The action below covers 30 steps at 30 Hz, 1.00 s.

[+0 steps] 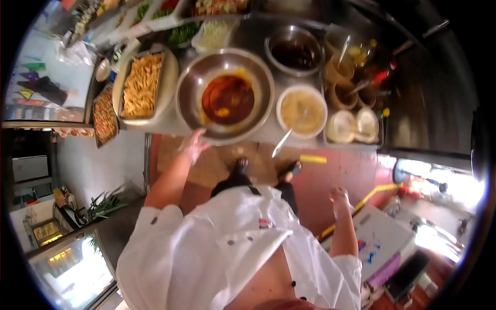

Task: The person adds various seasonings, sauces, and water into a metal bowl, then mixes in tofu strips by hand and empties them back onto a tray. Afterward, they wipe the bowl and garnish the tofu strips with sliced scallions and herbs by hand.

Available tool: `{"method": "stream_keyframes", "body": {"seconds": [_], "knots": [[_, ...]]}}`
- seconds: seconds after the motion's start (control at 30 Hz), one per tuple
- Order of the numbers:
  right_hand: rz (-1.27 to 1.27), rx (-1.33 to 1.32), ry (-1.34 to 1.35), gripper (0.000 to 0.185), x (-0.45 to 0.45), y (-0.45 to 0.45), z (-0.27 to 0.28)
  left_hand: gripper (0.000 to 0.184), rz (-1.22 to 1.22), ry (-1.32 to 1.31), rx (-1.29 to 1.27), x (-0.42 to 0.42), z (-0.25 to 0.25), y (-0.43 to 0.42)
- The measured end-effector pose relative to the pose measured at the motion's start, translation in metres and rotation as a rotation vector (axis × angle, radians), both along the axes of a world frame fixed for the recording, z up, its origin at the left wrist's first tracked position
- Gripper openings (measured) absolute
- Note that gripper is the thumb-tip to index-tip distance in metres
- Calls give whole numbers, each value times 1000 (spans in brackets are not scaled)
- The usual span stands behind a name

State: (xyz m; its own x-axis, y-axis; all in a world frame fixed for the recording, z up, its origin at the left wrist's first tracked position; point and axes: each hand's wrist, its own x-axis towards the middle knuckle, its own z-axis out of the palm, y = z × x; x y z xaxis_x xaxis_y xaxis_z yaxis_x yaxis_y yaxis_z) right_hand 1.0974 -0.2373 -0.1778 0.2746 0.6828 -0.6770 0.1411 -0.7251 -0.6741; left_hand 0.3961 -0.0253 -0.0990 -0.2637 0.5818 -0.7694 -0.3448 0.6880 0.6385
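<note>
My left hand [194, 146], in a clear glove, is at the lower left rim of a large steel bowl [186, 106]. Its fingers are apart and seem to touch the rim. Dark red sauce [227, 98] lies in the bowl. Lower right, away from the counter, my right hand [340, 198] hangs over the floor with its fingers curled; what it holds, if anything, is too small to tell. Right of the bowl stands a white tub [302, 111] of pale yellowish paste, with a spoon handle [281, 143] sticking out over the counter edge.
A tray of light brown strips [142, 85] and a tray of chopped bits [106, 116] stand left. Behind are a pot of dark liquid [294, 51] and a tub of pale shreds [214, 35]. Seasoning containers [342, 125] stand right. A white box [369, 237] is lower right.
</note>
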Motion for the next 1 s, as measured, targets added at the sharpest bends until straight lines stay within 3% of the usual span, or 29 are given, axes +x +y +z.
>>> {"method": "stream_keyframes", "body": {"seconds": [0.03, 0.07, 0.1, 0.13, 0.17, 0.2, 0.27, 0.3, 0.4, 0.43, 0.5, 0.57, 0.67, 0.77, 0.8, 0.83, 0.93, 1.0], "knots": [[-77, -107, 64, 12, -31, -12, 14, 62, 18, -50, 32, -5, -17, -2], [-163, -170, 135, 16, -71, -2, 28, 62, -1, -63, 29, 1, -14, 1], [-181, -159, 130, 16, -86, -8, 20, 51, 97, 6, 37, 10, 2, 9], [420, 229, -395, 22, -100, -20, 0, 39, 194, 77, 42, 13, 21, 12], [1025, 609, -928, 29, -107, -30, -12, 39, 175, 69, 51, 10, 43, 15], [1010, 600, -940, 29, -129, -31, 7, 39, 141, 113, 39, 9, 67, 11], [267, 201, -228, 35, -207, -19, 87, 37, 75, 92, 82, -1, 92, -8], [260, 206, -234, 35, -221, -26, 98, 37, 69, 86, 89, -4, 103, -20], [563, 87, -625, 34, -248, -56, 119, 39, 25, 142, 142, -2, 146, -53], [536, 92, -631, 34, -256, -72, 128, 39, 3, 139, 157, 5, 163, -66], [209, -197, -512, 33, -268, -111, 148, 38, -134, 225, 189, 22, 194, -93], [-5, -215, -434, 32, -268, -178, 138, 37, -195, 258, 141, 37, 197, -119], [-201, -373, -340, 28, -266, -304, 119, 39, -454, 144, 375, 74, 204, -166], [-720, -130, 270, 26, -264, -523, -26, 35, -610, 41, 311, 129, 197, -224], [-862, -15, 267, 23, -292, -567, -20, 29, -691, -35, 309, 146, 199, -250], [-972, 52, 509, 21, -305, -637, -55, 24, -800, -201, 344, 163, 183, -274], [-1223, -156, 245, 19, -416, -753, -31, 21, -986, -347, 258, 223, 191, -374], [-1410, -245, 238, 19, -473, -808, -9, 19, -1105, -358, 149, 272, 188, -433]]}}
